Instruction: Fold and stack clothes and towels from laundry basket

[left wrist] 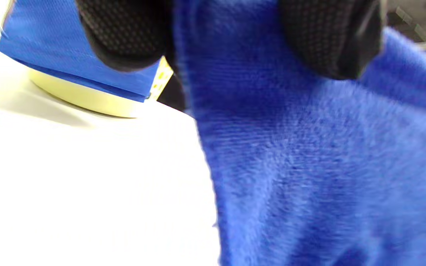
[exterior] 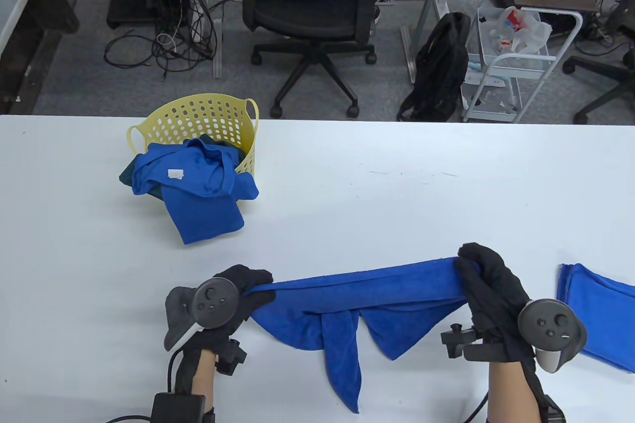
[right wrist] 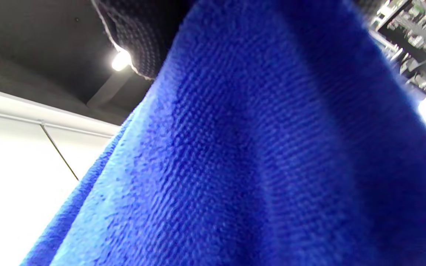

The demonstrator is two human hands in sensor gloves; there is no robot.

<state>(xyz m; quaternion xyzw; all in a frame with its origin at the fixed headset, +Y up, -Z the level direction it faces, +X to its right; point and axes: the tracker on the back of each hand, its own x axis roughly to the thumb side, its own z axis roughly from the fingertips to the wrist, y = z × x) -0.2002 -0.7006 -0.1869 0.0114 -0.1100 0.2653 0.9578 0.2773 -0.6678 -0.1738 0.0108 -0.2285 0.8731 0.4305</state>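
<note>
A blue towel [exterior: 357,304] hangs stretched between my two hands above the near part of the white table [exterior: 397,185], its lower corners drooping onto the table. My left hand [exterior: 250,289] grips its left end. My right hand [exterior: 474,264] grips its right end, slightly higher. The towel fills the left wrist view [left wrist: 309,166] and the right wrist view [right wrist: 253,166]. A yellow laundry basket [exterior: 208,115] stands at the back left, with blue clothes [exterior: 198,185] spilling out of it onto the table. The basket also shows in the left wrist view [left wrist: 87,99].
A folded blue towel [exterior: 600,309] lies at the table's right edge, close to my right hand. Beyond the table's far edge stand an office chair [exterior: 312,1], a black backpack [exterior: 441,66] and a white cart [exterior: 516,56].
</note>
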